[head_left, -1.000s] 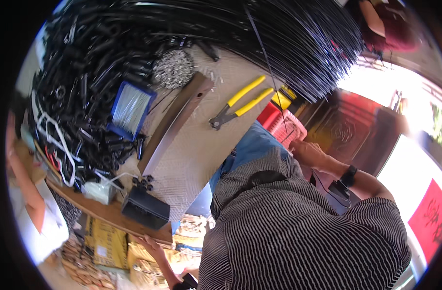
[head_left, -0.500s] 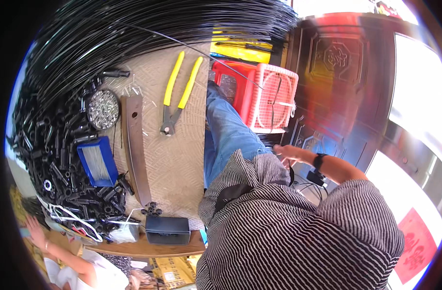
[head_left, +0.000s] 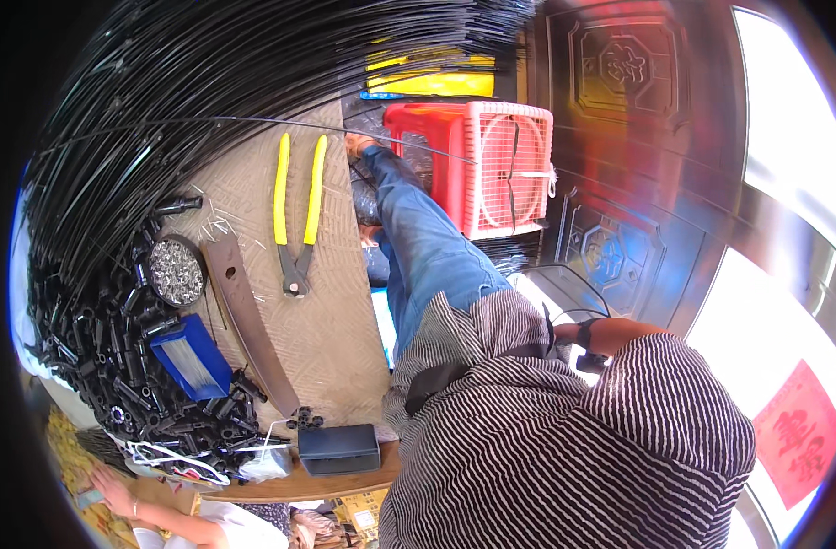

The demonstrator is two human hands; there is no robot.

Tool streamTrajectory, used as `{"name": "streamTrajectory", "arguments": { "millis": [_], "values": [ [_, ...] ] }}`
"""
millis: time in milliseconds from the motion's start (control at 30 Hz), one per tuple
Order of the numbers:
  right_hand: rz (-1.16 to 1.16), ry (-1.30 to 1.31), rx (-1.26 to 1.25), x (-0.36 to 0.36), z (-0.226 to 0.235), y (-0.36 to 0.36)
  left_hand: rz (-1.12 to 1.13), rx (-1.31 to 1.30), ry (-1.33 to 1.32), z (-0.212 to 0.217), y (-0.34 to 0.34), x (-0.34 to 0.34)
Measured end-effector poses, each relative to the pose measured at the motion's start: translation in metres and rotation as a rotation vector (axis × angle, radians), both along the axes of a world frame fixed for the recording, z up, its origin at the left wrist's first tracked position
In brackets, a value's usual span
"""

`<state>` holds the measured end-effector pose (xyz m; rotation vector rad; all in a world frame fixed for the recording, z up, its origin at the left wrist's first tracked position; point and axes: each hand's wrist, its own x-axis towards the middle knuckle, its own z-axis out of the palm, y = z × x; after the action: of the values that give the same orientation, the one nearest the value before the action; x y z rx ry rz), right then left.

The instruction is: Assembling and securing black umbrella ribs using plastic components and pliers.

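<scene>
My right hand (head_left: 566, 333) is low beside my hip, mostly hidden by my striped shirt (head_left: 564, 439). A black band (head_left: 585, 335) is round its wrist, and a small black object (head_left: 592, 360) hangs just below. The fingers cannot be made out. My left hand is out of view. To the left, a pair of cutters with yellow handles (head_left: 282, 197) lies on the patterned board, handles spread. Beside it rests a long brown metal blade (head_left: 244, 311). Further left are a round dish of small metal bits (head_left: 177, 270) and a blue box of thin pins (head_left: 194, 357).
Many black rods (head_left: 235, 82) arch across the far side. Short black tubes (head_left: 116, 366) are heaped at left. A dark box (head_left: 339, 449) sits at the near edge. A red plastic stool (head_left: 441, 137) with a pink grid face is by my leg. Another person's hand (head_left: 113, 494) shows lower left.
My right hand has drawn back toward my body and behind my shirt; its fingers showed before. The view has shifted, so the cutters and blade appear lower and the stool slightly higher.
</scene>
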<state>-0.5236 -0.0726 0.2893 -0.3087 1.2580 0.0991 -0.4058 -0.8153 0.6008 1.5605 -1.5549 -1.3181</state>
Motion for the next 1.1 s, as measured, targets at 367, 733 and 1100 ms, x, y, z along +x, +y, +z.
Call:
{"name": "streamTrajectory", "arguments": {
  "millis": [367,733,1100],
  "values": [
    [0.735,-0.008,0.258,-0.103,0.093,0.152,0.007,0.096,0.346,-0.044,-0.159,-0.033],
    [0.672,-0.136,0.632,-0.208,0.171,0.200,-0.159,0.403,0.296,-0.074,-0.060,0.206],
    [0.887,0.044,0.627,-0.365,0.153,0.161,-0.328,0.644,0.182,-0.275,0.324,0.380]
  ]
}}
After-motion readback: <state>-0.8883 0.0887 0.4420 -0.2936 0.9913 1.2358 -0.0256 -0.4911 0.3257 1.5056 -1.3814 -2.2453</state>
